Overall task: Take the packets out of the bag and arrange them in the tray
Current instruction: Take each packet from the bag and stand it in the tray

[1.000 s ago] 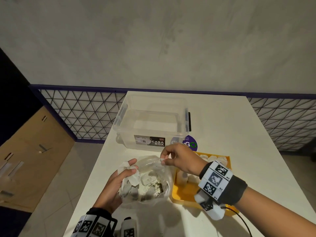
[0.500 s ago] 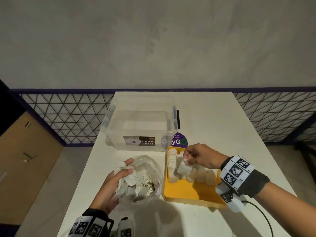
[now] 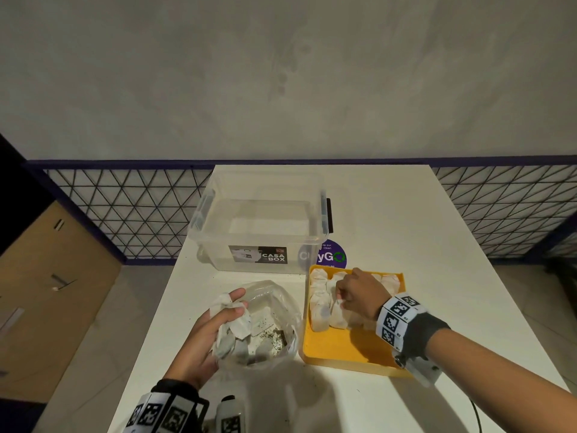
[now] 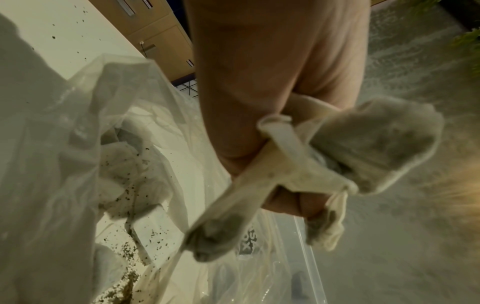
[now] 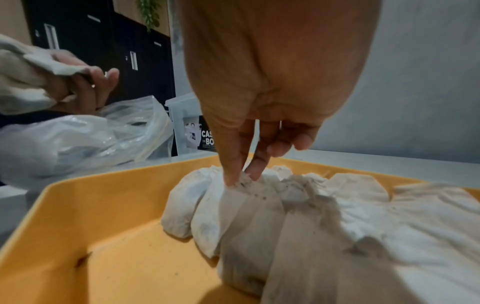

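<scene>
Packets [image 5: 249, 205] already stand in rows at the far end of the yellow tray [image 3: 343, 348], and the right hand [image 3: 359, 295] pinches the top of one at the near edge of those rows, thumb and forefinger closed on its gathered end. To its left, the left hand [image 3: 215, 332] clutches a bunch of packets over the clear bag [image 3: 274, 295], which lies just beside the tray. The tray's bare near half lies toward the person, and the right hand is nearer it.

Bag [image 3: 265, 323] left of tray [image 3: 343, 354]; packets [image 3: 321, 304] in tray; box [image 3: 259, 220] behind.
</scene>
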Motion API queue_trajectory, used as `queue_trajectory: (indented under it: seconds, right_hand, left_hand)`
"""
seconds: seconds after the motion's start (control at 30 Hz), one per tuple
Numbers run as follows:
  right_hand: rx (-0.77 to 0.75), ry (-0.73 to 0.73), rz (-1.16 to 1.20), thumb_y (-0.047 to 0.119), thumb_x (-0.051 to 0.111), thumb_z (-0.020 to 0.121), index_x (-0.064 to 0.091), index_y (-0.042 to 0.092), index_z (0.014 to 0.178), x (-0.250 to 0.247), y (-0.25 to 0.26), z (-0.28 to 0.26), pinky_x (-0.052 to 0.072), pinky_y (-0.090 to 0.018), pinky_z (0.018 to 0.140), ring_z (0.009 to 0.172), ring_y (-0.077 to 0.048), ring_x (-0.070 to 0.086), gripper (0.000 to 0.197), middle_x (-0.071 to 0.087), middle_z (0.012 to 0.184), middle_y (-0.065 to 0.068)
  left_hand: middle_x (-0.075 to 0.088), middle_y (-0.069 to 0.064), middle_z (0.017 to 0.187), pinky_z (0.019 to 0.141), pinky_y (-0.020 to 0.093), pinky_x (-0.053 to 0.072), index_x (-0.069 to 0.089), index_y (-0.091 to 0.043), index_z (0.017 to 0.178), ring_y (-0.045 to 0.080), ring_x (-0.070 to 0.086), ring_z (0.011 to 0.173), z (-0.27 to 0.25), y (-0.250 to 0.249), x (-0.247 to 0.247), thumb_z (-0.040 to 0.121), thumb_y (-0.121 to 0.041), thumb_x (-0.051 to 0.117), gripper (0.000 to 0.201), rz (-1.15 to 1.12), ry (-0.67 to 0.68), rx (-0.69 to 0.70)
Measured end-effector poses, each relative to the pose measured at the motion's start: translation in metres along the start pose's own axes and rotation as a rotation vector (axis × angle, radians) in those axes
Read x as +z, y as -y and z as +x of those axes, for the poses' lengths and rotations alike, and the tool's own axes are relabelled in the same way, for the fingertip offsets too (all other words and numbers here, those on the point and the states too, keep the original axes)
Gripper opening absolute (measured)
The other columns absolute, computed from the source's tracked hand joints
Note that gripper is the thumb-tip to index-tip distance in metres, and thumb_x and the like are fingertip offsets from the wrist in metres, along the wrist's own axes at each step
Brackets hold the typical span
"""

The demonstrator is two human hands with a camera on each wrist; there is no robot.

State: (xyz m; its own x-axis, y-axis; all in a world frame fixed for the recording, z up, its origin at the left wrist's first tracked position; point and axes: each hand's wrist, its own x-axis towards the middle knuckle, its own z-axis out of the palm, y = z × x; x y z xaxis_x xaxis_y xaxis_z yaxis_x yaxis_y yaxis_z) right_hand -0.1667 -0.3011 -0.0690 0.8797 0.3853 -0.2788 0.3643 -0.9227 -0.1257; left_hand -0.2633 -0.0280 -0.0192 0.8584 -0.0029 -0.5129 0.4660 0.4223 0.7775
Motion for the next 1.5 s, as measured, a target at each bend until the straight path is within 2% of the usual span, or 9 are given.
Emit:
queue_trajectory:
  seconds: [0.1,0.2,0.47,0.67,0.8,0.9,1.0,1.27,1.5]
  right_hand:
    - [-0.046,-0.025,-0.087,0.022,0.055,0.087,0.056,0.016,0.11,0.003,0.001,0.0,0.034,-0.03,0.088,0.111,-0.022,0.042,0.024,0.057,0.118,-0.004]
    - [-0.06,-0.04,-0.11,0.028,0.057,0.086,0.047,0.015,0.121,0.002,0.004,-0.002,0.033,-0.03,0.095,0.116,-0.022,0.041,0.038,0.051,0.126,-0.004]
    - [-0.206,-0.316,0.245,0.022,0.054,0.089,0.051,0.02,0.115,-0.051,0.055,-0.016,0.032,-0.022,0.083,0.103,-0.014,0.043,0.027,0.052,0.109,0.004]
    - [-0.31,0.071,0.669,0.038,0.055,0.09,0.05,0.017,0.116,-0.057,0.112,-0.014,0.04,-0.023,0.074,0.077,-0.005,0.048,0.034,0.056,0.094,0.001]
    - [-0.253,0.215,0.927,0.028,0.062,0.088,0.044,0.017,0.109,-0.04,0.126,-0.01,0.042,-0.02,0.074,0.077,-0.007,0.052,0.029,0.055,0.085,0.003]
    - [-0.196,0.18,1.107,0.014,0.066,0.084,0.046,0.018,0.1,-0.038,0.125,-0.008,0.042,-0.021,0.071,0.067,-0.005,0.05,0.026,0.053,0.076,0.004]
    - [-0.156,0.13,1.193,0.006,0.065,0.083,0.051,0.015,0.098,-0.045,0.118,-0.006,0.043,-0.021,0.07,0.068,-0.006,0.049,0.023,0.051,0.076,0.004]
    - [-0.14,0.066,1.374,-0.004,0.059,0.084,0.056,0.012,0.093,-0.055,0.108,-0.006,0.051,-0.016,0.061,0.073,-0.014,0.052,0.019,0.051,0.086,-0.006]
    - [-0.106,0.087,1.419,0.0,0.063,0.083,0.054,0.005,0.112,-0.052,0.109,-0.006,0.053,-0.016,0.064,0.076,-0.012,0.056,0.031,0.052,0.086,-0.005]
  left_hand:
    - [0.067,0.007,0.106,0.053,0.015,0.052,0.062,-0.017,0.112,0.005,0.071,0.074,0.001,0.0,0.001,0.088,-0.001,0.051,0.031,0.01,0.012,0.006]
    - [0.075,0.001,0.086,0.052,0.015,0.051,0.062,-0.016,0.11,0.006,0.071,0.071,0.001,0.0,0.003,0.089,0.0,0.05,0.03,0.024,0.035,0.01]
    - [0.074,0.004,0.077,0.052,0.02,0.053,0.061,-0.011,0.114,0.013,0.071,0.067,0.0,-0.001,0.01,0.087,0.002,0.05,0.031,-0.082,0.085,0.01]
    - [0.074,0.012,0.094,0.064,0.028,0.059,0.059,-0.01,0.117,0.02,0.072,0.083,0.001,0.0,0.014,0.085,-0.001,0.053,0.034,-0.141,0.113,0.035]
    - [0.068,0.021,0.113,0.078,0.038,0.059,0.054,-0.006,0.122,0.032,0.068,0.101,0.002,0.001,0.014,0.082,0.0,0.053,0.041,-0.271,0.138,0.026]
    - [0.072,0.017,0.1,0.061,0.03,0.058,0.058,-0.01,0.118,0.023,0.072,0.08,0.001,0.002,0.011,0.086,-0.002,0.053,0.033,-0.204,0.124,0.056]
    - [0.07,0.009,0.082,0.052,0.023,0.052,0.059,-0.01,0.117,0.012,0.056,0.053,0.0,0.004,0.008,0.078,-0.007,0.059,0.039,-0.196,0.089,0.074]
    - [0.061,0.007,0.072,0.049,0.02,0.049,0.058,-0.006,0.116,0.009,0.046,0.046,0.004,0.006,0.003,0.08,-0.006,0.058,0.036,-0.231,0.075,0.074]
    - [0.058,0.006,0.064,0.048,0.022,0.049,0.056,-0.008,0.115,0.01,0.046,0.043,0.008,0.006,0.003,0.083,-0.001,0.055,0.032,-0.268,0.055,0.06]
